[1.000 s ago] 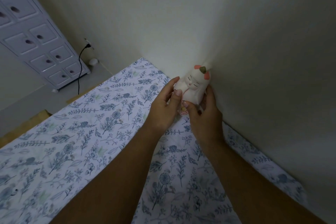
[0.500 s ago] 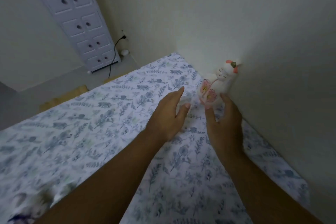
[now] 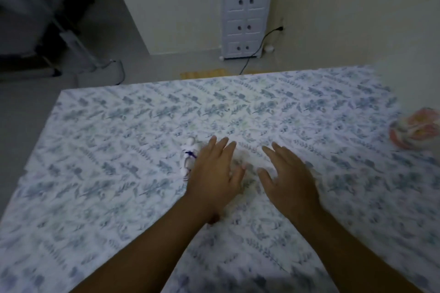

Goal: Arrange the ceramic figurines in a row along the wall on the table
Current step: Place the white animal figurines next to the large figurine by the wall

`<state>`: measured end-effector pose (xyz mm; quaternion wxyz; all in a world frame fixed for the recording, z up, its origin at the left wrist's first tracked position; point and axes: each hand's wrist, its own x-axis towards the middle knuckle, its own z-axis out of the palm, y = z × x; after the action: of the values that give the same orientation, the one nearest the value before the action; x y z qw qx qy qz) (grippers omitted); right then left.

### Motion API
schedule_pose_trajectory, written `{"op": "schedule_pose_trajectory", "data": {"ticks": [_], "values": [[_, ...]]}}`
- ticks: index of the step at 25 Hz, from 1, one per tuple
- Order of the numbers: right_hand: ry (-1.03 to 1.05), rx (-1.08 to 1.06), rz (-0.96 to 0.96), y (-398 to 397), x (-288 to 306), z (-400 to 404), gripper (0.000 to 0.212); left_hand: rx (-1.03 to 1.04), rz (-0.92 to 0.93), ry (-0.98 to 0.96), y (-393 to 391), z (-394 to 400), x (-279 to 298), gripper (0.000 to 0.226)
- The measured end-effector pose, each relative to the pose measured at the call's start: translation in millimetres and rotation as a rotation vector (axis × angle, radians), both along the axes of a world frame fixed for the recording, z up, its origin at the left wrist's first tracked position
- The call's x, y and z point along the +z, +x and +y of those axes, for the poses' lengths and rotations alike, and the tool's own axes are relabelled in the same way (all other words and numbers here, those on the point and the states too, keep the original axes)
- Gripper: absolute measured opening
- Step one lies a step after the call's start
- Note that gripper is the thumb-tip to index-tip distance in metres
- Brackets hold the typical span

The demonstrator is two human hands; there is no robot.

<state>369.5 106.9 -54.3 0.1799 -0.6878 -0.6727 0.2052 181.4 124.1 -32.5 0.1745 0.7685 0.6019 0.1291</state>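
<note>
A small white figurine with a blue band lies on the floral-cloth table near its middle. My left hand hovers right beside it, fingers spread, partly covering it and holding nothing. My right hand is open over the bare cloth a little to the right. The white figurine with pink flowers stands at the far right edge of view by the wall, blurred and cut off by the frame.
A white drawer cabinet stands on the floor beyond the table, with a black cable plugged into the wall beside it. Dark furniture fills the upper left. The wall runs along the table's right side.
Both hands let go of the pink-flowered figurine by the wall and moved left to the table's middle. The view swung left, bringing a small white figurine into sight.
</note>
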Motion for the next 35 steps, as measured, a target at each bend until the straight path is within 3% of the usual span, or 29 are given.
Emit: {"op": "schedule_pose_trajectory", "data": {"ticks": [3,5,10,16,19,24,27,35], "values": [[-0.058,0.135,0.04,-56.3,-7.2,7.6,0.059,0.163,-0.012,-0.013,-58.1,-8.1,-3.9,0.067],[-0.135,0.177,0.067,-82.7,-14.3,17.4,0.064,0.225,-0.093,-0.146,-80.3,-7.9,-14.4,0.076],[-0.312,0.187,-0.049,-111.6,-44.6,42.7,0.084,0.177,-0.168,-0.347,-98.4,4.9,-45.9,0.103],[-0.179,0.137,0.105,-108.1,-66.4,47.3,0.074,0.206,-0.245,-0.207,-95.6,15.6,-60.0,0.078],[-0.108,0.037,0.133,-89.7,-54.7,40.6,0.071,0.123,-0.263,-0.181,-83.3,18.2,-56.7,0.077],[-0.006,-0.223,0.181,-7.2,-30.8,24.2,0.067,-0.116,-0.36,-0.176,2.2,34.5,-32.8,0.084],[0.077,-0.372,0.184,59.8,-25.3,7.9,0.064,-0.252,-0.332,-0.172,69.2,45.5,-23.9,0.075],[0.177,-0.839,0.17,254.8,-38.6,-54.7,0.068,-0.741,-0.379,-0.193,292.8,47.0,-36.6,0.069]]}}
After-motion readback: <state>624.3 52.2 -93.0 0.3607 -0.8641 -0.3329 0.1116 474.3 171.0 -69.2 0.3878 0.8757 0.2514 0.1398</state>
